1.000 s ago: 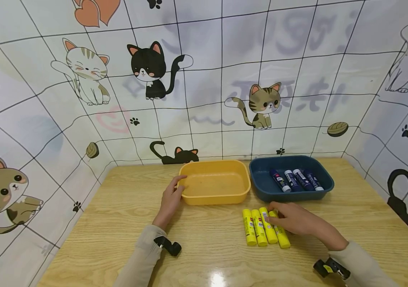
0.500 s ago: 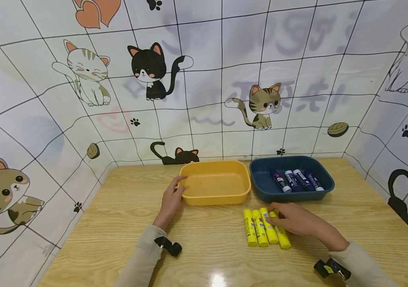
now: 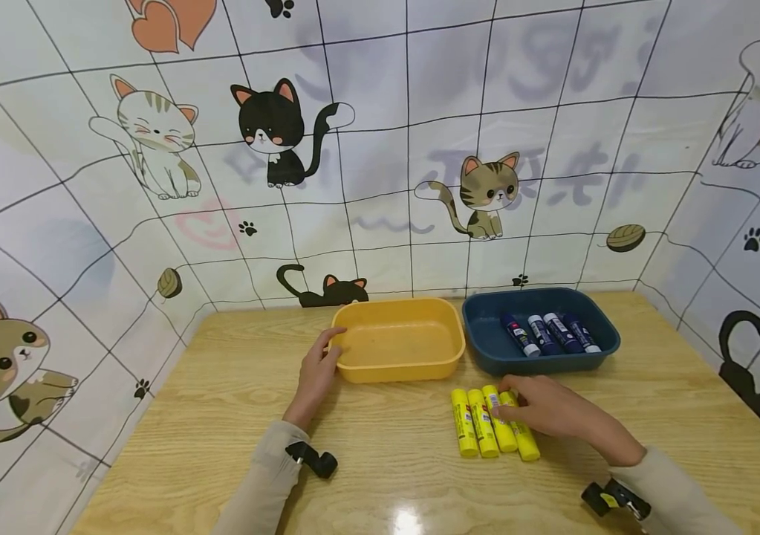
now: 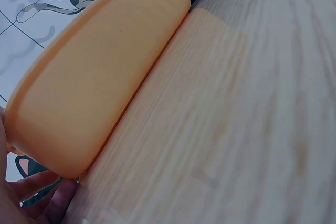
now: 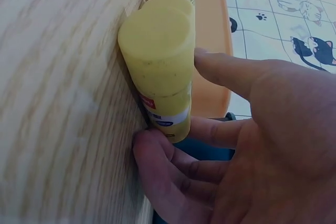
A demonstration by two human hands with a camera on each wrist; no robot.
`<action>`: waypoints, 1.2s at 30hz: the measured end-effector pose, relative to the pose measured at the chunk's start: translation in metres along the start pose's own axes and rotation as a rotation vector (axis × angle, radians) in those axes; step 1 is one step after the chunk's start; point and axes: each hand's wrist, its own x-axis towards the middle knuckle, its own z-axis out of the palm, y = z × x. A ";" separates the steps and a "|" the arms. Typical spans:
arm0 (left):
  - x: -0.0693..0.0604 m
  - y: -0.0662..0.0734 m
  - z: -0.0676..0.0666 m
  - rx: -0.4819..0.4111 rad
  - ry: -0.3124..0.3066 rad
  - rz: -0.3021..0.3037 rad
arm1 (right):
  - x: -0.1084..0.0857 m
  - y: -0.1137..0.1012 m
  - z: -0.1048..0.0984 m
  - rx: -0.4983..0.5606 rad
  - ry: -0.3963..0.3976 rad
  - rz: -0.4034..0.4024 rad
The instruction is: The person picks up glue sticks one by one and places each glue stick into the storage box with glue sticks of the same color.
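Several yellow glue sticks (image 3: 482, 424) lie side by side on the wooden table. My right hand (image 3: 547, 406) is at the rightmost glue stick (image 3: 528, 443), thumb over its upper part and fingers at its far end. In the right wrist view, the thumb touches one side of this glue stick (image 5: 160, 59) while curled fingers meet its far end. My left hand (image 3: 316, 375) holds the left end of a yellow plastic tray (image 3: 401, 371). Part of that hand reaches the rim and fingertips touch the base corner of the tray (image 4: 105, 87) in the left wrist view.
A dark blue tray (image 3: 540, 365) stands right of the yellow one, with several navy tubes (image 3: 562, 332) inside, some with white ends. Behind both trays rises a cat-patterned backdrop (image 3: 380, 171). Bare wood (image 3: 380, 453) lies between the two forearms.
The whole head view has shifted very slightly. Both hands, the glue sticks and the trays stay in the same places relative to each other.
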 end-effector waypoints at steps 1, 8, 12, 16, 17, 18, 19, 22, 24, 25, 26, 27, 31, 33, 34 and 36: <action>0.000 0.000 0.000 -0.001 0.000 0.001 | 0.000 0.000 0.000 0.007 -0.004 0.006; 0.000 0.000 0.000 0.001 -0.003 0.002 | 0.001 0.002 -0.002 0.075 -0.029 0.009; 0.000 0.000 0.000 0.003 -0.001 0.007 | 0.000 0.003 -0.003 0.149 -0.038 0.038; -0.001 0.001 0.000 -0.006 -0.002 0.007 | -0.001 0.002 -0.003 0.190 -0.023 0.060; -0.001 0.001 0.000 -0.007 -0.002 0.008 | -0.001 0.002 -0.004 0.199 -0.017 0.069; -0.001 0.001 -0.001 -0.008 -0.002 0.010 | -0.001 0.002 -0.004 0.206 -0.014 0.075; -0.001 0.001 -0.001 -0.008 -0.003 0.010 | -0.001 0.001 -0.004 0.213 -0.013 0.083; 0.000 0.000 -0.001 -0.008 -0.004 0.014 | -0.002 0.000 -0.004 0.221 -0.013 0.094; 0.000 0.000 0.000 -0.007 -0.004 0.011 | -0.002 -0.001 -0.004 0.223 -0.018 0.102; 0.000 0.000 0.000 -0.007 -0.004 0.010 | -0.002 -0.001 -0.004 0.225 -0.021 0.109; 0.000 0.000 0.000 -0.007 -0.004 0.008 | -0.002 -0.002 -0.005 0.228 -0.024 0.114; 0.000 0.000 0.000 -0.008 -0.006 0.007 | -0.002 -0.002 -0.005 0.229 -0.025 0.117; -0.001 0.001 0.000 -0.020 -0.015 0.003 | -0.002 -0.003 -0.006 0.223 -0.018 0.122; -0.001 0.000 0.000 -0.024 -0.018 0.005 | -0.003 -0.003 -0.007 0.206 -0.004 0.117; -0.001 0.000 0.000 -0.023 -0.017 0.006 | -0.003 -0.003 -0.008 0.199 0.003 0.114; -0.001 0.000 0.000 -0.019 -0.012 0.008 | -0.005 -0.005 -0.009 0.184 0.019 0.109</action>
